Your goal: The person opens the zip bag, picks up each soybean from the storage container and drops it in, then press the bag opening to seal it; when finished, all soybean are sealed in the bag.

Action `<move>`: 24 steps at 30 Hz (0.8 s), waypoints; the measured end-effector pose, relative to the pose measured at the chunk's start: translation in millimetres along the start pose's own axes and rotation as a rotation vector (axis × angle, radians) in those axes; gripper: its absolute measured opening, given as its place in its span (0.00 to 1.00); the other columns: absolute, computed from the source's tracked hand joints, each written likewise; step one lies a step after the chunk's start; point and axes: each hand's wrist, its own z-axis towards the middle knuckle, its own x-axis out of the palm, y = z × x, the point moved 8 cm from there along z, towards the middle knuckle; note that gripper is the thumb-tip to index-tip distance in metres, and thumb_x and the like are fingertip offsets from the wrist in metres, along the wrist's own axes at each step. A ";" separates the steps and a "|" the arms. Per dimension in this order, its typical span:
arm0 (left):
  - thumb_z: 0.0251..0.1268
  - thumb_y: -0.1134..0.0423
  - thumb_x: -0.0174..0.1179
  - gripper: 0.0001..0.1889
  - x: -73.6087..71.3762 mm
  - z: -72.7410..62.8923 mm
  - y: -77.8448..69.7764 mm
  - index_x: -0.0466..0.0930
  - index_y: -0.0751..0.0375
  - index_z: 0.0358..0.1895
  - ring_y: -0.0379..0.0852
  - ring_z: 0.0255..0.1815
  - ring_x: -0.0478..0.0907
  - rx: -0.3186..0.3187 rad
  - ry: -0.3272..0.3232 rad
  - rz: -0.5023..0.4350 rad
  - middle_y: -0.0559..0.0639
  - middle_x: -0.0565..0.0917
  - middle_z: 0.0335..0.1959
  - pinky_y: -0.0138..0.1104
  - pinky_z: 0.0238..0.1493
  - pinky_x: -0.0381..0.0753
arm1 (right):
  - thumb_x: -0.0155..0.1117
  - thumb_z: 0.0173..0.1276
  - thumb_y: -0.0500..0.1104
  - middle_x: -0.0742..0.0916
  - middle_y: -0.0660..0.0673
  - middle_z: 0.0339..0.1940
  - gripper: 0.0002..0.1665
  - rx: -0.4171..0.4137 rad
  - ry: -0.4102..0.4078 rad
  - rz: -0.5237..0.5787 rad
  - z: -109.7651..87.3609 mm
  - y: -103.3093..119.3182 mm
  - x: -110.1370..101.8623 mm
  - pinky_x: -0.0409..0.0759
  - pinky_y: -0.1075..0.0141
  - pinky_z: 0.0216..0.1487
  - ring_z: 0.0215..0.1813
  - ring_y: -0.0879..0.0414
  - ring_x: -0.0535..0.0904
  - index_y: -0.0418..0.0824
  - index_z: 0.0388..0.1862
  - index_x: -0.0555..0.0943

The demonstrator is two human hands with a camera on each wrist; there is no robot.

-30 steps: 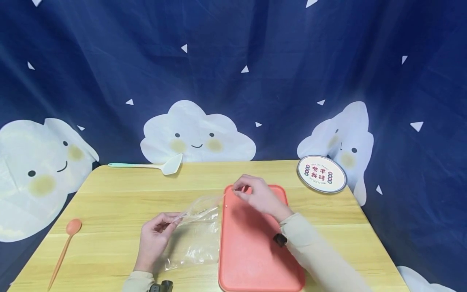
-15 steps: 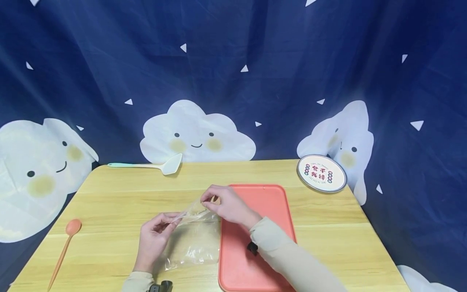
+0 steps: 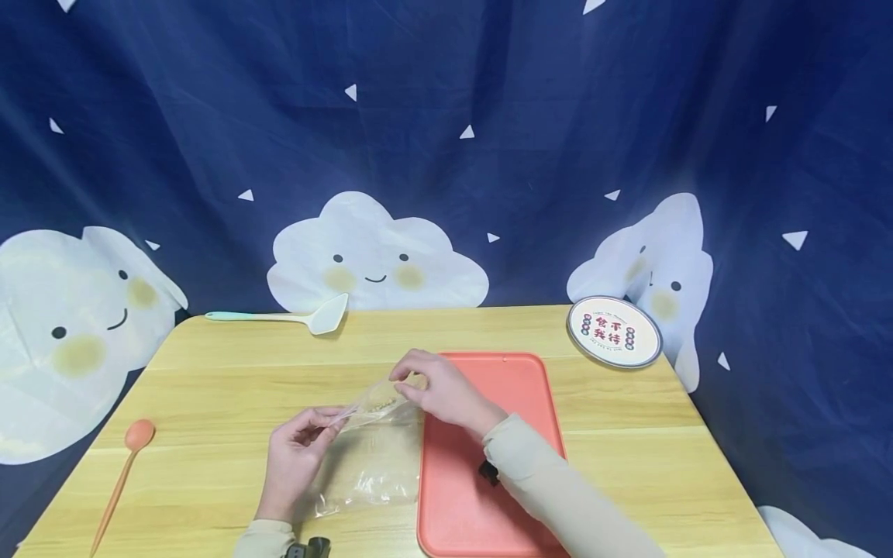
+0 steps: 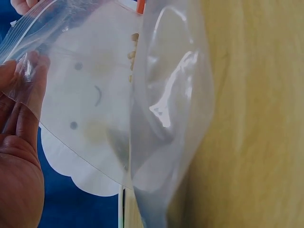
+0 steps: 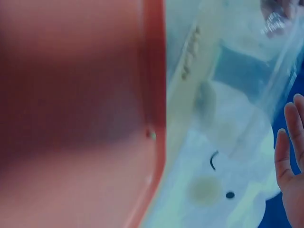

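Observation:
A clear zip bag (image 3: 373,457) stands tilted on the table at the left of the red tray (image 3: 481,496). My left hand (image 3: 293,461) pinches its top edge at the left end between thumb and fingers. At the other end of that edge, the thumb and forefinger of my right hand (image 3: 446,391) pinch the plastic, above the tray's left rim. Several small tan pieces (image 4: 132,57) show through the bag low down, like grains or kernels. Stripes of the zip (image 4: 23,31) run along the top edge in the left wrist view.
A white spatula (image 3: 324,316) with a green handle lies at the back edge. An oval plate (image 3: 614,332) with red characters stands at the back right. An orange spoon (image 3: 139,435) lies at the left. A tiny pale bit (image 5: 151,135) is on the tray.
My right hand has come left from over the tray's top left corner to the bag's right end, then shifted slightly right. My left hand has stayed in place on the bag.

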 end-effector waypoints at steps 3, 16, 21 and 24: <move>0.51 0.88 0.63 0.11 -0.4 0.1 -1.0 0.80 0.70 0.27 0.41 0.39 0.84 -0.007 -0.001 -0.006 0.65 0.86 0.39 0.28 0.39 0.84 | 0.67 0.67 0.38 0.82 0.56 0.40 0.07 0.005 -0.048 0.017 -2.6 -6.0 -16.5 0.82 0.56 0.47 0.44 0.59 0.78 0.45 0.43 0.84; 0.52 0.89 0.62 0.10 -1.6 0.8 -0.8 0.80 0.72 0.29 0.43 0.40 0.85 0.010 -0.009 -0.062 0.67 0.85 0.38 0.30 0.42 0.85 | 0.71 0.62 0.36 0.82 0.49 0.44 0.12 0.071 -0.031 -0.426 -27.2 -67.8 -78.4 0.79 0.56 0.56 0.52 0.51 0.78 0.41 0.45 0.83; 0.51 0.89 0.62 0.10 -1.2 1.3 -1.2 0.80 0.73 0.29 0.43 0.40 0.85 0.016 -0.005 -0.077 0.67 0.85 0.38 0.29 0.42 0.85 | 0.71 0.61 0.35 0.82 0.49 0.40 0.10 0.100 0.008 -0.532 -39.1 -95.9 -90.5 0.81 0.54 0.52 0.48 0.49 0.80 0.40 0.42 0.84; 0.51 0.89 0.62 0.10 -0.8 1.4 -1.3 0.80 0.73 0.29 0.43 0.40 0.85 0.025 -0.002 -0.083 0.68 0.85 0.38 0.29 0.41 0.85 | 0.71 0.61 0.35 0.81 0.49 0.37 0.07 0.114 0.032 -0.560 -44.0 -109.3 -92.2 0.82 0.55 0.47 0.44 0.49 0.81 0.39 0.39 0.84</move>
